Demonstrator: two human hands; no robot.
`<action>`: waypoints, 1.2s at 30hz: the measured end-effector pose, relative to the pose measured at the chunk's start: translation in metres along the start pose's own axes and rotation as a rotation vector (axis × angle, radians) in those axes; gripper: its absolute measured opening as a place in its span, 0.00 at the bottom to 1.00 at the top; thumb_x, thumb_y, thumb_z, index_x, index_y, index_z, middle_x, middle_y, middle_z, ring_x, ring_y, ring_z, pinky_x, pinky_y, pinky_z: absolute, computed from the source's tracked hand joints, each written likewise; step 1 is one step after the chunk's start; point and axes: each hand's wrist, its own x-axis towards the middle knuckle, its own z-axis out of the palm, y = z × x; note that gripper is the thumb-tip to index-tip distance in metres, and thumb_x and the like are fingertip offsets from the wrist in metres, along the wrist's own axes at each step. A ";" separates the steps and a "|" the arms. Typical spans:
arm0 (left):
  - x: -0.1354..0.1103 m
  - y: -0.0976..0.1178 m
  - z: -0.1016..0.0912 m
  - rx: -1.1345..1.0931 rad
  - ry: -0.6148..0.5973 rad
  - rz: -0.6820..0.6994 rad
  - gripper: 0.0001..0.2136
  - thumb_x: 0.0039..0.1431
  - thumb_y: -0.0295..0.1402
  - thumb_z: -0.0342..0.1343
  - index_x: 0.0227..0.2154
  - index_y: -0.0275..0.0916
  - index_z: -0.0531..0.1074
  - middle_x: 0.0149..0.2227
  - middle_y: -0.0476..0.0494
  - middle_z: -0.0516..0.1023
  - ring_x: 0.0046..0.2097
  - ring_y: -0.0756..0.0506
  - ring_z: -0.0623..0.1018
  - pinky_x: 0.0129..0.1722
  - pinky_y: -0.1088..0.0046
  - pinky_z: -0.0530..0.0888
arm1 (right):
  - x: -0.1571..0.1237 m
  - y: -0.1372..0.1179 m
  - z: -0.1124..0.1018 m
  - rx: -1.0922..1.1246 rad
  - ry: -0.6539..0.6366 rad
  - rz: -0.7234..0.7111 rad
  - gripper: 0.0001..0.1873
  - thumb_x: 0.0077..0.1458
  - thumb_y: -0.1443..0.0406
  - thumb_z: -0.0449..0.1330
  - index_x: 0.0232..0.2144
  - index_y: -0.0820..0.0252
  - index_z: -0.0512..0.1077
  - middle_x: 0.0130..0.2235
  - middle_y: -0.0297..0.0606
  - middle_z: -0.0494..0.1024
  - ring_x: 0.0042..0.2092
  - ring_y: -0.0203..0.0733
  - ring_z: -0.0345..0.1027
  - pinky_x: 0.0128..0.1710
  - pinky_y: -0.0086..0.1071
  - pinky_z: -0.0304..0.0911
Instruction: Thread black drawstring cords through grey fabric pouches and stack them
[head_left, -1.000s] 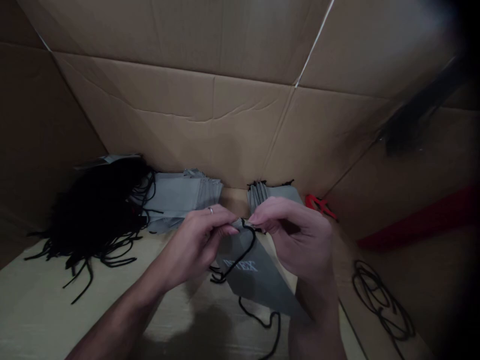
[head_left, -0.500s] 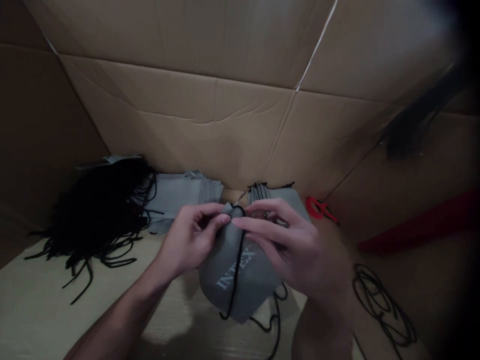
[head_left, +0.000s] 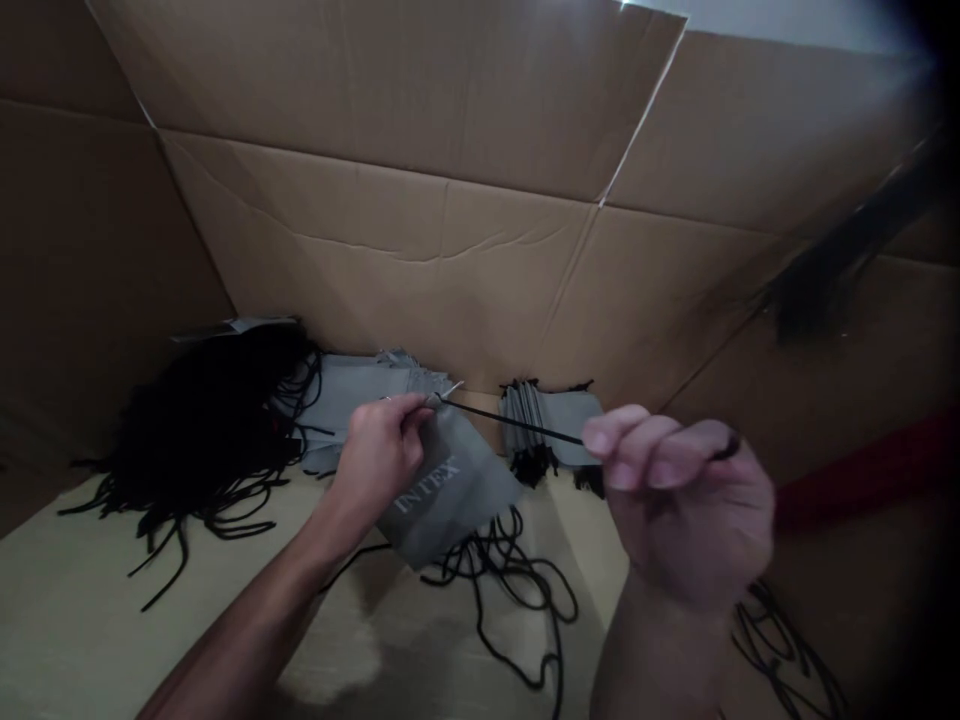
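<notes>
A grey cloth pouch (head_left: 457, 490) printed INTEX hangs from my left hand (head_left: 382, 445), whose fingers are closed on its upper corner. From that corner a black cord (head_left: 517, 420) runs taut to my right hand (head_left: 682, 490). My right fingers are wrapped round the cord, and a bit of it shows above the knuckles. A thin pale tip sticks up beside the left fingertips; I cannot make out what it is. Loose loops of black cord (head_left: 517, 575) lie below the pouch on the pale table.
A heap of black cords (head_left: 202, 430) lies at the left, beside stacked grey pouches (head_left: 360, 385). More grey pouches with black cord ends (head_left: 559, 415) stand against the cardboard wall (head_left: 420, 230). Another cord coil (head_left: 787, 650) and a red strip (head_left: 847, 480) are at the right.
My right hand has moved away to the right from the pouch's top, drawing the cord out straight. The pouch has shifted slightly left, still in my left hand.
</notes>
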 end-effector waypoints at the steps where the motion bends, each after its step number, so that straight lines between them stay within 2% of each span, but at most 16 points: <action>1: 0.001 -0.003 0.002 0.021 0.019 0.018 0.10 0.62 0.24 0.56 0.32 0.38 0.82 0.29 0.42 0.83 0.32 0.44 0.79 0.34 0.70 0.71 | 0.000 0.000 -0.002 0.040 0.035 0.006 0.21 0.72 0.52 0.58 0.26 0.50 0.70 0.19 0.30 0.63 0.26 0.45 0.67 0.29 0.40 0.68; 2: 0.001 -0.003 0.003 0.035 0.028 0.037 0.11 0.61 0.23 0.55 0.33 0.38 0.83 0.31 0.41 0.85 0.33 0.43 0.80 0.35 0.69 0.72 | -0.001 0.001 -0.004 0.041 0.065 0.008 0.20 0.72 0.54 0.59 0.27 0.51 0.70 0.19 0.29 0.61 0.23 0.42 0.63 0.25 0.37 0.63; 4: -0.001 -0.001 0.005 0.042 0.021 0.075 0.11 0.62 0.24 0.56 0.35 0.38 0.84 0.33 0.41 0.86 0.34 0.43 0.81 0.36 0.70 0.73 | -0.003 0.001 -0.004 -0.113 0.061 0.034 0.15 0.72 0.57 0.60 0.30 0.51 0.76 0.24 0.31 0.68 0.25 0.40 0.63 0.25 0.35 0.60; 6: -0.005 0.007 0.004 0.020 -0.010 0.106 0.10 0.64 0.27 0.57 0.34 0.38 0.84 0.31 0.42 0.86 0.31 0.44 0.81 0.33 0.71 0.73 | -0.006 0.001 -0.001 -0.370 -0.014 0.078 0.11 0.72 0.61 0.60 0.36 0.51 0.81 0.31 0.34 0.77 0.29 0.40 0.67 0.28 0.35 0.62; 9: -0.011 0.019 0.000 -0.107 -0.091 0.074 0.10 0.67 0.31 0.57 0.35 0.37 0.84 0.30 0.44 0.86 0.28 0.46 0.79 0.29 0.73 0.72 | -0.009 0.000 0.007 -0.577 -0.138 0.135 0.11 0.71 0.63 0.61 0.45 0.51 0.84 0.31 0.33 0.79 0.27 0.37 0.64 0.27 0.34 0.60; 13: -0.013 0.030 -0.008 -0.387 -0.210 -0.035 0.10 0.67 0.32 0.58 0.34 0.36 0.83 0.30 0.44 0.83 0.29 0.48 0.76 0.28 0.75 0.71 | -0.010 0.001 0.014 -0.615 -0.119 0.123 0.10 0.70 0.63 0.63 0.46 0.52 0.86 0.28 0.32 0.78 0.27 0.36 0.62 0.28 0.34 0.60; 18: -0.010 0.036 -0.014 -0.652 -0.396 -0.149 0.15 0.67 0.39 0.62 0.26 0.35 0.76 0.19 0.53 0.65 0.22 0.54 0.61 0.20 0.79 0.58 | -0.010 0.000 0.017 -0.652 -0.037 0.015 0.09 0.67 0.63 0.66 0.44 0.51 0.87 0.23 0.28 0.71 0.24 0.34 0.57 0.28 0.34 0.59; 21: -0.009 0.037 -0.015 -0.732 -0.458 -0.215 0.20 0.63 0.43 0.67 0.22 0.35 0.71 0.19 0.54 0.63 0.21 0.55 0.60 0.20 0.80 0.57 | -0.009 -0.002 0.020 -0.660 -0.038 -0.008 0.07 0.67 0.64 0.66 0.40 0.53 0.87 0.22 0.27 0.70 0.23 0.32 0.55 0.29 0.34 0.59; 30: -0.010 0.042 -0.015 -0.741 -0.509 -0.276 0.21 0.59 0.45 0.71 0.22 0.35 0.71 0.19 0.54 0.65 0.21 0.55 0.63 0.20 0.80 0.61 | -0.008 0.000 0.022 -0.698 -0.027 -0.041 0.06 0.65 0.67 0.67 0.37 0.57 0.86 0.23 0.27 0.71 0.24 0.32 0.57 0.30 0.34 0.58; 36: -0.012 0.042 -0.014 -0.692 -0.483 -0.260 0.20 0.63 0.44 0.67 0.23 0.35 0.72 0.19 0.53 0.68 0.20 0.54 0.67 0.20 0.80 0.63 | -0.009 0.001 0.023 -0.741 -0.019 -0.105 0.06 0.65 0.68 0.67 0.37 0.61 0.86 0.23 0.29 0.71 0.24 0.32 0.57 0.30 0.34 0.58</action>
